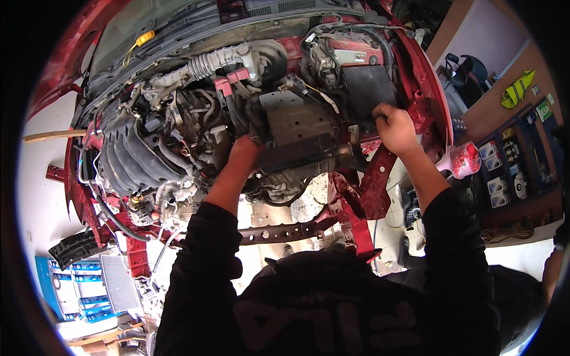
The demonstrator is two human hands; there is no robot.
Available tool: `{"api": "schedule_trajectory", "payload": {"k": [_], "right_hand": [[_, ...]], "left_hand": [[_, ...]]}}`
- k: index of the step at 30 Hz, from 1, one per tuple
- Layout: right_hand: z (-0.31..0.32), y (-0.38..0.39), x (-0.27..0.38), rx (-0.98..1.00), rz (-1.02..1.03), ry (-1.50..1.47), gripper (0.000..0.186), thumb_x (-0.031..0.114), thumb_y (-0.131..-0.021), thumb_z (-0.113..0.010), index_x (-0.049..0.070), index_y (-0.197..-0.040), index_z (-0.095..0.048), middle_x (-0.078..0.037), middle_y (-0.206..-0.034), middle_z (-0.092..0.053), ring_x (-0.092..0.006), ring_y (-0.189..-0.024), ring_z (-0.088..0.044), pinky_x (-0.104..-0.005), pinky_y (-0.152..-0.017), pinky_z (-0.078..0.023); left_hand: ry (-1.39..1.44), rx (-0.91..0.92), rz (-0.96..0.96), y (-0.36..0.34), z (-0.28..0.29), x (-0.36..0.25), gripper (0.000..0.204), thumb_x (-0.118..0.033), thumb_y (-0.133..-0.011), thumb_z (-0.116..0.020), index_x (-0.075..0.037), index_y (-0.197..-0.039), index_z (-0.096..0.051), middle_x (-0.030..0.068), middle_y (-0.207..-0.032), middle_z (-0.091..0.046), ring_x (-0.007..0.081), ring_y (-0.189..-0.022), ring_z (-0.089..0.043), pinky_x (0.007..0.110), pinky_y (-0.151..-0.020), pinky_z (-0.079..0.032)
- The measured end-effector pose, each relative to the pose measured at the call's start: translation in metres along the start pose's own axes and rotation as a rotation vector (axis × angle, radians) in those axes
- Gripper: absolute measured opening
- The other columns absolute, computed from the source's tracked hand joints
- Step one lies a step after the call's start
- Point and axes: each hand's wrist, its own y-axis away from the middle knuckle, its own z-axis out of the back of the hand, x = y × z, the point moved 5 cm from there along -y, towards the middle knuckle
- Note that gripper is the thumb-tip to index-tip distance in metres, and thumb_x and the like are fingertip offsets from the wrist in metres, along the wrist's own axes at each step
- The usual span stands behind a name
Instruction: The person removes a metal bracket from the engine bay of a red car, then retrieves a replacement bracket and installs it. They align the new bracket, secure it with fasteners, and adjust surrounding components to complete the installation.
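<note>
My left hand (243,153) reaches down among the dark hoses in the middle of the engine bay, next to the left end of a long black plastic part (297,153). Its fingertips are hidden there. My right hand (396,127) is at the front corner of a black box-shaped cover (368,89). Its fingers are curled closed, and what they hold, if anything, is out of sight. Between the hands and further back lies a flat metal tray (300,115) with round holes. A loose cable with a pale connector (329,102) hangs over its right side.
The ribbed engine cover (139,154) and a corrugated intake hose (208,64) lie on the left and back. A red front frame (285,232) crosses before me. A red lamp (463,160) juts out at right. Blue boxes (77,291) stand lower left; another person's arm (552,270) shows at far right.
</note>
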Motion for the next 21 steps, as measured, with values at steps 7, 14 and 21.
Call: {"api": "schedule_trajectory", "payload": {"k": [7, 14, 21], "right_hand": [[-0.001, -0.001, -0.001, 0.043, -0.02, 0.026, 0.021, 0.005, -0.093, -0.062, 0.001, -0.107, -0.076, -0.025, -0.098, -0.077, -0.0448, -0.096, -0.077, -0.0465, -0.086, -0.061], [-0.002, -0.001, -0.003, 0.024, -0.032, 0.032, 0.021, 0.008, -0.093, -0.064, 0.003, -0.108, -0.078, -0.024, -0.098, -0.078, -0.0444, -0.096, -0.077, -0.0479, -0.087, -0.061], [-0.003, -0.002, -0.005, 0.027, -0.02, -0.024, 0.02, 0.011, -0.093, -0.066, 0.005, -0.107, -0.079, -0.024, -0.098, -0.078, -0.0452, -0.096, -0.077, -0.0501, -0.086, -0.061]], "left_hand": [[-0.087, 0.017, -0.025, -0.001, -0.001, -0.002, 0.044, -0.034, -0.089, -0.086, -0.009, -0.125, -0.08, 0.025, -0.127, -0.079, 0.0438, -0.123, -0.074, 0.052, -0.101, -0.061], [0.004, 0.038, -0.083, -0.011, -0.008, 0.013, 0.042, -0.029, -0.089, -0.088, -0.009, -0.125, -0.079, 0.0228, -0.125, -0.079, 0.0437, -0.12, -0.075, 0.052, -0.097, -0.062], [0.226, 0.026, -0.039, -0.014, -0.019, 0.019, 0.038, -0.033, -0.093, -0.079, -0.012, -0.124, -0.079, 0.0229, -0.123, -0.079, 0.0447, -0.119, -0.075, 0.053, -0.094, -0.062]]}}
